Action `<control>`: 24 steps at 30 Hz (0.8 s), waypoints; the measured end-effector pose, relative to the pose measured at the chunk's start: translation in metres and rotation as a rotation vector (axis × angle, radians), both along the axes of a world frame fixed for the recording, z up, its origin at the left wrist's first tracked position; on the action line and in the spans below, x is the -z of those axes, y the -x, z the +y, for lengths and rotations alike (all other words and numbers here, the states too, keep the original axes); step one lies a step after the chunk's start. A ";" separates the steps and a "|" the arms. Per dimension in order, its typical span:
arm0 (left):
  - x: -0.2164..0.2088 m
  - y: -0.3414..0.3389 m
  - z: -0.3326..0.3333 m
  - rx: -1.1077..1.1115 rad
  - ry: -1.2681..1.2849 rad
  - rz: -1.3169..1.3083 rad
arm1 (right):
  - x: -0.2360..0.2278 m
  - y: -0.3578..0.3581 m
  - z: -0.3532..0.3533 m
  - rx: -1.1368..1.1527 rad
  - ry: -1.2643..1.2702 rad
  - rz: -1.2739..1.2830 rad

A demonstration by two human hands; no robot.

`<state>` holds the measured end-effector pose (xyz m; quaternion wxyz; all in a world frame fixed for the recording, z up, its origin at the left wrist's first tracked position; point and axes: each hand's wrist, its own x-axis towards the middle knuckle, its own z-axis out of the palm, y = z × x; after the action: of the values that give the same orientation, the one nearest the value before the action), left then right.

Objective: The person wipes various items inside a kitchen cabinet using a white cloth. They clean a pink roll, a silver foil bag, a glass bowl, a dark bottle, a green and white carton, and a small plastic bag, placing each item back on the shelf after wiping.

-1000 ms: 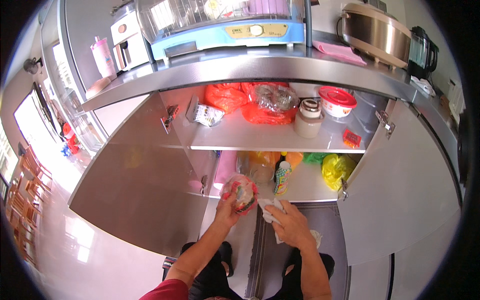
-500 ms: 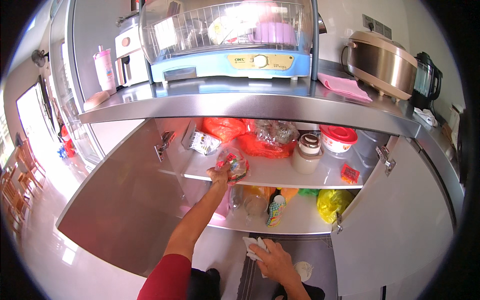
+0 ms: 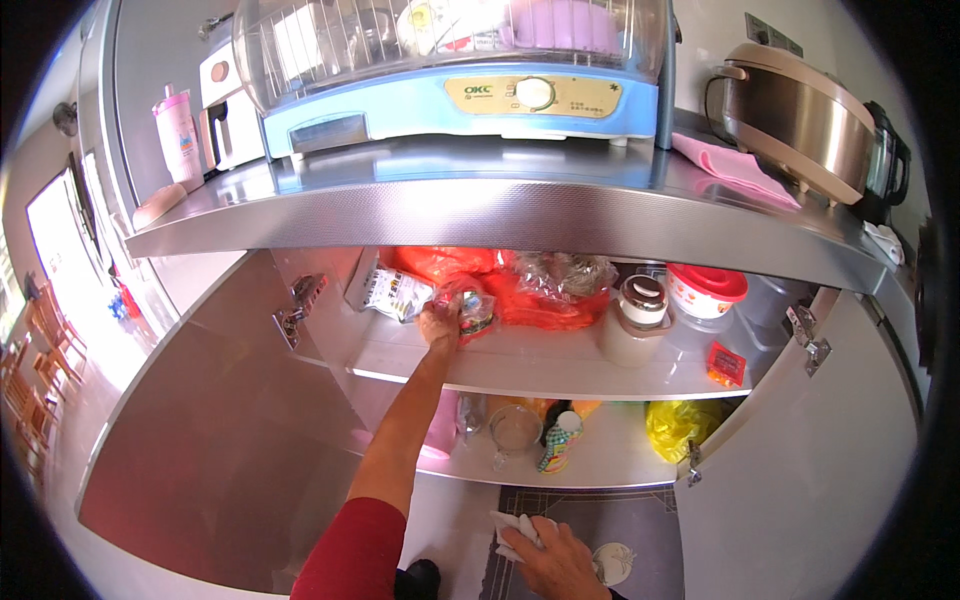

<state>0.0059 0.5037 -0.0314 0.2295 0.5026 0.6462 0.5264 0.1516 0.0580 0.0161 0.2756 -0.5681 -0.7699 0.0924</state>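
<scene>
My left hand (image 3: 438,326) reaches into the open cabinet, closed on a clear plastic bag with red print (image 3: 475,308). What the bag contains is hard to make out. It is at the upper shelf (image 3: 540,362), beside a white printed packet (image 3: 397,294) and in front of red plastic bags (image 3: 555,306). Low down, outside the cabinet, my right hand (image 3: 556,562) grips a folded white cloth (image 3: 516,532).
A jar with a brown-and-white lid (image 3: 642,300), a red-lidded tub (image 3: 706,288) and a small red packet (image 3: 725,364) occupy the shelf's right side. Below stand a glass jug (image 3: 515,430), a patterned bottle (image 3: 560,442) and a yellow bag (image 3: 680,428). Cabinet doors flank both sides; a steel counter (image 3: 500,210) overhangs.
My left hand has carried the clear bag deeper into the upper shelf, toward the red bags. The view has moved closer to the cabinet. My right hand still holds the cloth.
</scene>
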 end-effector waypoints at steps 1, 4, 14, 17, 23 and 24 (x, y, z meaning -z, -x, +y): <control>-0.007 -0.003 -0.004 -0.015 0.026 0.097 | 0.002 -0.001 0.001 0.000 -0.005 -0.010; -0.034 -0.012 -0.030 -0.116 0.067 0.251 | 0.003 -0.002 0.005 -0.003 0.021 -0.032; 0.040 0.152 0.053 -0.363 -0.341 -0.188 | 0.013 0.022 0.017 -0.148 0.087 0.038; 0.017 0.100 0.046 -0.044 -0.100 -0.866 | 0.020 0.018 0.015 -0.092 0.199 0.064; -0.012 0.065 0.026 -0.073 -0.121 -0.737 | 0.023 0.018 0.012 -0.070 0.120 0.059; -0.007 0.064 0.026 -0.116 -0.207 -0.644 | 0.023 0.017 0.012 -0.070 0.098 0.059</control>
<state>-0.0582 0.5301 -0.0248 0.3394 0.2935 0.5113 0.7330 0.1343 0.0696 -0.0068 0.2667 -0.5508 -0.7753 0.1565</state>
